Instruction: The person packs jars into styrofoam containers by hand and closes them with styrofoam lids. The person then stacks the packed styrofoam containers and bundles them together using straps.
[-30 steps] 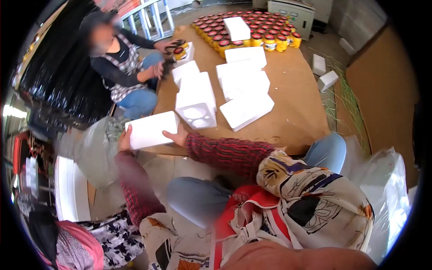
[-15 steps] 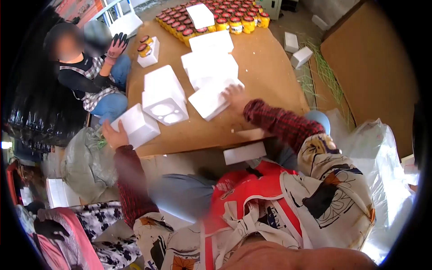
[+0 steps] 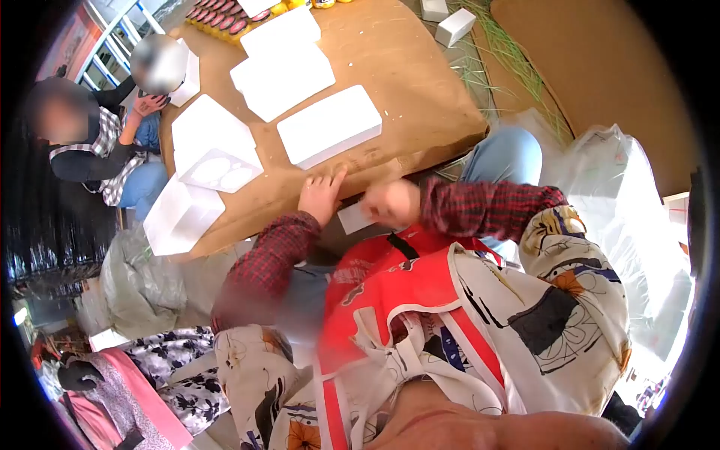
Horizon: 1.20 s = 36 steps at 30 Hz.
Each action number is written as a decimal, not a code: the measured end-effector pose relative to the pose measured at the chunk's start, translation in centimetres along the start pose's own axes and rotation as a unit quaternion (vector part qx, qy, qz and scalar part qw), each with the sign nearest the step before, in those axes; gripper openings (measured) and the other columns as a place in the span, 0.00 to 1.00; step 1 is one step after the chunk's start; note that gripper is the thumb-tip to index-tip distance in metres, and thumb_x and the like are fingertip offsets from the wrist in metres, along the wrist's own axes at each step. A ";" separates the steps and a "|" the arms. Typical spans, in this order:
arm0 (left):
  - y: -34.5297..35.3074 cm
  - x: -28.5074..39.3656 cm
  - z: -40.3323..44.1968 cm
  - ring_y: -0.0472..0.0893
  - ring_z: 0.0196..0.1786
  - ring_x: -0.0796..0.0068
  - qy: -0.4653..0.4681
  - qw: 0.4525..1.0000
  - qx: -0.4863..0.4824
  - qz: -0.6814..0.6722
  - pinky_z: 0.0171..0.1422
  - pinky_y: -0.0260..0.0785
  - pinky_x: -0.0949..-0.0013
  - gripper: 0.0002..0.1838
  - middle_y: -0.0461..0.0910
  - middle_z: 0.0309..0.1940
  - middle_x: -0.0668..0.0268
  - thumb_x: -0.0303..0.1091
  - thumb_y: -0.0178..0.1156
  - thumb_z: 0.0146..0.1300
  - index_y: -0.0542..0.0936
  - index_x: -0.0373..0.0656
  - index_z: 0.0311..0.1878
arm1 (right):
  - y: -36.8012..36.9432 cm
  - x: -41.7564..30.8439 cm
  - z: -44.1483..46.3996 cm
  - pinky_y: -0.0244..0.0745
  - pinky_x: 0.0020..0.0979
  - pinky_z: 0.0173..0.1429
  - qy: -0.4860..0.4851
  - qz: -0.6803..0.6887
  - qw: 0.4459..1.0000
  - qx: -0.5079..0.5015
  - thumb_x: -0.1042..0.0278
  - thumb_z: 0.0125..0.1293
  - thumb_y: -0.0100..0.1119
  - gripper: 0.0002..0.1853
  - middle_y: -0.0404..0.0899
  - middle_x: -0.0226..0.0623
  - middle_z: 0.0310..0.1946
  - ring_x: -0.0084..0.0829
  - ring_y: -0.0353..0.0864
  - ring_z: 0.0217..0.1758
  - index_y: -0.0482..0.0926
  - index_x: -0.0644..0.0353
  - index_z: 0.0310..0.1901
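Note:
My left hand (image 3: 321, 198) rests at the front edge of the cardboard-covered table (image 3: 420, 90), its fingers stretched out and holding nothing. Beside it, below that edge, my right hand (image 3: 394, 205) is smeared by motion, so its grip is unclear. A white foam block (image 3: 354, 218) shows partly under the right fingers, above my lap; I cannot tell whether they touch. Just beyond my hands lies a white foam block (image 3: 330, 127). To the left are a foam piece with round hollows (image 3: 221, 171) and another foam block (image 3: 182, 215) at the table's edge.
More white foam pieces (image 3: 283, 75) lie farther back, near rows of jars with red lids (image 3: 221, 16). At the left, a co-worker's gloved hand (image 3: 150, 103) is by a foam block (image 3: 186, 75). Clear plastic sheeting (image 3: 600, 180) stands at the right.
My left hand has left the left-hand foam block and come to the table's front edge. My right hand has left the front foam block and dropped toward my lap. The view has shifted.

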<state>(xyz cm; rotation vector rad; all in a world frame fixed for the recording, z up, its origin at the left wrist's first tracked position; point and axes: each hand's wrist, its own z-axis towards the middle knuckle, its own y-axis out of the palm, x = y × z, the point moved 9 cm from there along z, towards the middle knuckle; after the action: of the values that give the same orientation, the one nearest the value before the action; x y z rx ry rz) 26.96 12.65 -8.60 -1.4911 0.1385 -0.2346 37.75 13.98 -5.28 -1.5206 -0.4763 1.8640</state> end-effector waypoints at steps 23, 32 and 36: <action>-3.2 -1.3 0.1 0.76 0.49 0.53 -0.122 0.988 0.020 -0.087 0.48 0.71 0.55 0.28 0.76 0.44 0.56 0.33 0.68 0.50 0.69 0.45 0.56 | -2.0 0.3 -3.6 0.70 0.41 0.57 0.048 -0.251 0.967 0.012 0.64 0.52 0.62 0.19 0.70 0.43 0.50 0.44 0.69 0.56 0.79 0.48 0.48; 1.0 2.1 0.8 0.76 0.50 0.60 -0.002 0.998 -0.056 0.037 0.54 0.69 0.61 0.19 0.77 0.44 0.60 0.39 0.58 0.59 0.76 0.41 0.52 | -15.1 -1.4 6.1 0.72 0.41 0.58 0.067 -0.215 0.959 0.174 0.65 0.39 0.75 0.35 0.72 0.44 0.53 0.47 0.72 0.55 0.75 0.51 0.55; 4.9 9.0 -1.2 0.76 0.50 0.57 0.125 0.981 -0.109 -0.097 0.53 0.70 0.58 0.16 0.76 0.47 0.58 0.41 0.57 0.60 0.78 0.41 0.47 | -13.5 7.9 10.6 0.73 0.40 0.57 0.158 -0.325 0.928 0.088 0.65 0.39 0.75 0.37 0.74 0.42 0.51 0.46 0.73 0.55 0.75 0.48 0.57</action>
<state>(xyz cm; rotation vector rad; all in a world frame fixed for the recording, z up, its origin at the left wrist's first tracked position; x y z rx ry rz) 35.76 9.64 -13.14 -1.6910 0.2271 -0.5812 30.52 30.38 0.67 -1.2963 -0.5587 1.0967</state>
